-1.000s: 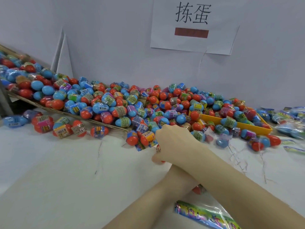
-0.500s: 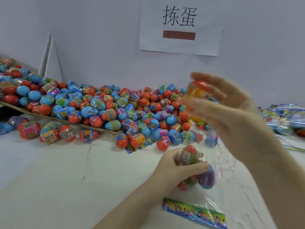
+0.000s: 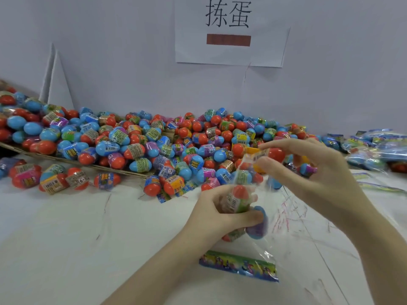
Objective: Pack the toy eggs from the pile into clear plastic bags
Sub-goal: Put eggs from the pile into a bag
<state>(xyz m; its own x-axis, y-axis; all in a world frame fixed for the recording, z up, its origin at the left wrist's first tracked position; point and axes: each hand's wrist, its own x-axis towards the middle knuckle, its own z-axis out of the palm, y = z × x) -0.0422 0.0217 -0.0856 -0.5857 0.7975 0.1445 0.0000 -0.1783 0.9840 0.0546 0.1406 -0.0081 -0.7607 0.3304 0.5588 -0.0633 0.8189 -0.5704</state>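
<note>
Left hand (image 3: 217,213) grips the clear plastic bag (image 3: 267,234) near the worktop's (image 3: 66,238) middle, fingers curled round the eggs inside, three perhaps. Right hand (image 3: 317,179) hovers just above the bag's mouth, fingers pinching an orange egg (image 3: 272,154). The pile (image 3: 143,142) sprawls along the far wall.

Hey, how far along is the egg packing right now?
Done: filled bags lie stacked at far right. In hand: the left hand grips a clear bag with a few eggs inside, while the right hand holds a red egg above its mouth. Left: a big pile of eggs remains.
</note>
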